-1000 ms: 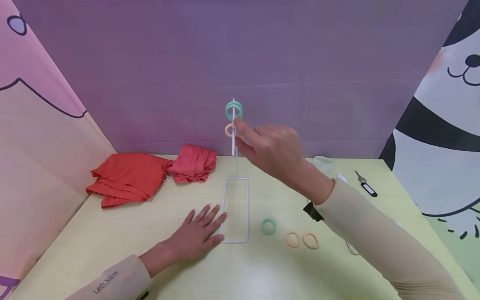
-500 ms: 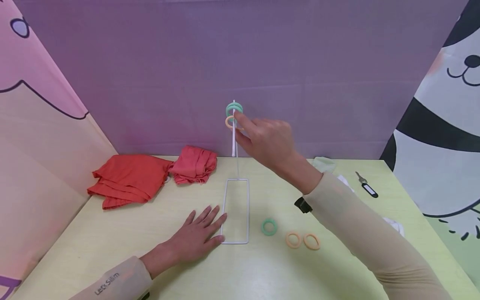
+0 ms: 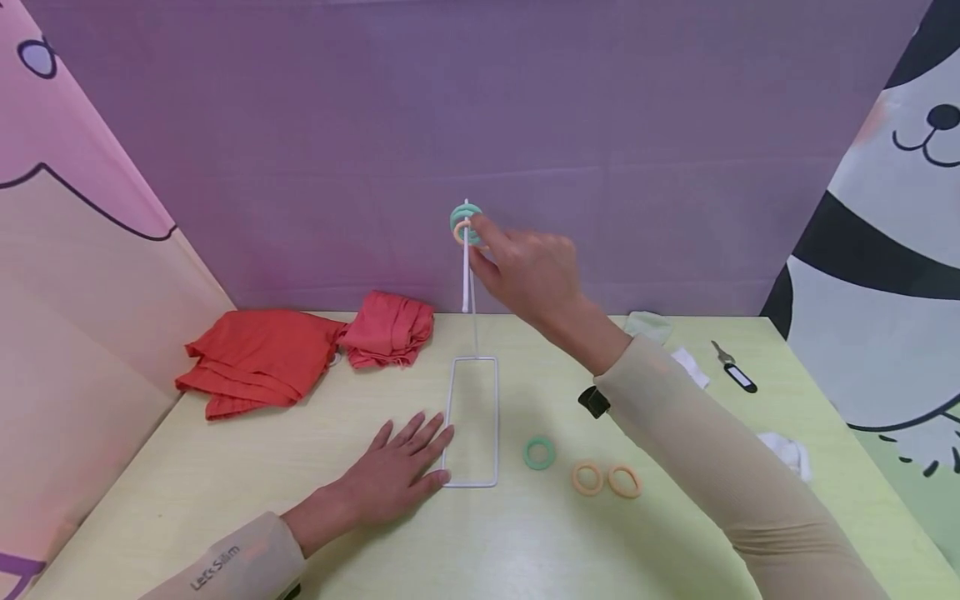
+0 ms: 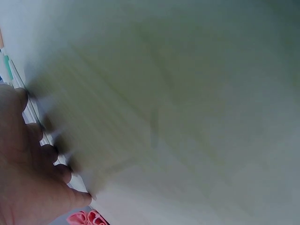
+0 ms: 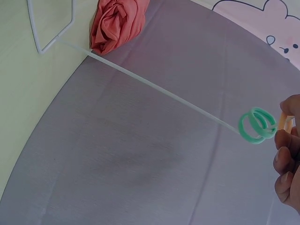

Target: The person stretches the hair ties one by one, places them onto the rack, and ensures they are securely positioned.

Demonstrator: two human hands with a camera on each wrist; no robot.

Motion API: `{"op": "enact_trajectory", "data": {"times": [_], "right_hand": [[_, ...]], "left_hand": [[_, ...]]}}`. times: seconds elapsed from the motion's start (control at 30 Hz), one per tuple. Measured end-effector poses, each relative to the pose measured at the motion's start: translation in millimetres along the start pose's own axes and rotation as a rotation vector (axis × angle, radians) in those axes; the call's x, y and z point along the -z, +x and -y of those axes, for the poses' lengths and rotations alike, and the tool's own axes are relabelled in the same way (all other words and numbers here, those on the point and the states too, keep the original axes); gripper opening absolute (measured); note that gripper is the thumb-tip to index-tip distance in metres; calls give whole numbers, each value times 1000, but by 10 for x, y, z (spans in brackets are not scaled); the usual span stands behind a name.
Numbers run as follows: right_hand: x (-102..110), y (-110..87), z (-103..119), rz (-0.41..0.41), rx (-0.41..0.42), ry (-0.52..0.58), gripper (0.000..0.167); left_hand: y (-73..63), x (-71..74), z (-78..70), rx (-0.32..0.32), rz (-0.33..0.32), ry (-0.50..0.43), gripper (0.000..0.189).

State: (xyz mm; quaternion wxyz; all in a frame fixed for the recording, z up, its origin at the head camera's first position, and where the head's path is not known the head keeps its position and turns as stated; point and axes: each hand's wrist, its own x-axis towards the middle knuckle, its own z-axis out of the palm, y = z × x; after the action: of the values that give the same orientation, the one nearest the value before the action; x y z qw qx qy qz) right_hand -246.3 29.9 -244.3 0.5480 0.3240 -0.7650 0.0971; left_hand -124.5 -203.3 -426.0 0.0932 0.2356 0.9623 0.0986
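Observation:
A white wire stand (image 3: 497,421) has a rectangular base on the table and a tall post with an arm that points toward me. Several green rings (image 5: 255,125) hang at the far end of that arm. My right hand (image 3: 536,271) pinches an orange ring (image 5: 282,121) between thumb and index finger. The ring encircles the arm, just in front of the green ones. Down on the table, my left hand (image 3: 390,475) lies with fingers spread, its fingertips on the left side of the base.
Right of the base lie a green ring (image 3: 527,454) and two orange rings (image 3: 577,479). Red cloths (image 3: 262,358) sit at the back left. A key with a black tag (image 3: 738,379) and white cloths (image 3: 783,454) are at the right. A purple backdrop (image 3: 337,125) stands behind.
My right hand has moved away from me along the stand's arm, carrying the orange ring back to the green rings. The left hand has stayed in place.

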Motion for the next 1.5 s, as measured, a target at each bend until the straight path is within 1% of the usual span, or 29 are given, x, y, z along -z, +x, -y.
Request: {"op": "enact_trajectory", "data": {"times": [0.17, 0.27, 0.4, 0.53, 0.6, 0.67, 0.73, 0.83, 0.9, 0.93, 1.07, 1.23, 1.37, 1.5], "right_hand": [[-16, -14, -9, 17, -33, -7, 22], [21, -25, -7, 36, -49, -15, 25], [155, -80, -18, 87, -55, -20, 36], [357, -222, -58, 181, -63, 21, 48], [458, -339, -81, 263, -80, 57, 47], [544, -485, -102, 372, -112, 98, 45], [618, -651, -116, 535, -157, 131, 44], [696, -911, -114, 794, -222, 181, 48], [729, -1084, -103, 934, -245, 208, 50], [736, -1168, -96, 982, -251, 226, 50], [731, -1469, -55, 1106, -246, 262, 50], [669, -1683, 26, 1224, -268, 246, 53], [585, -1772, 86, 1271, -285, 236, 57], [518, -1810, 132, 1292, -287, 242, 57]], "left_hand": [[0, 3, -7, -7, 7, -6, 68], [2, 10, -18, -10, 7, -6, 68], [10, 20, -25, -12, 2, 5, 68], [19, 17, -13, -5, 2, 12, 68], [18, 11, -4, -1, 1, 11, 69], [13, 11, -2, -6, -10, 2, 69], [5, 11, -3, -12, -20, 1, 68], [-8, 18, -10, -21, -30, -12, 68], [-16, 26, -17, -23, -27, -16, 68], [-18, 30, -21, -23, -25, -17, 68], [-21, 45, -33, -22, -16, -19, 68], [-22, 48, -35, -18, -12, -17, 68], [-20, 30, -28, -22, -24, -11, 68], [-17, 36, -32, -23, -20, -12, 68]]}}
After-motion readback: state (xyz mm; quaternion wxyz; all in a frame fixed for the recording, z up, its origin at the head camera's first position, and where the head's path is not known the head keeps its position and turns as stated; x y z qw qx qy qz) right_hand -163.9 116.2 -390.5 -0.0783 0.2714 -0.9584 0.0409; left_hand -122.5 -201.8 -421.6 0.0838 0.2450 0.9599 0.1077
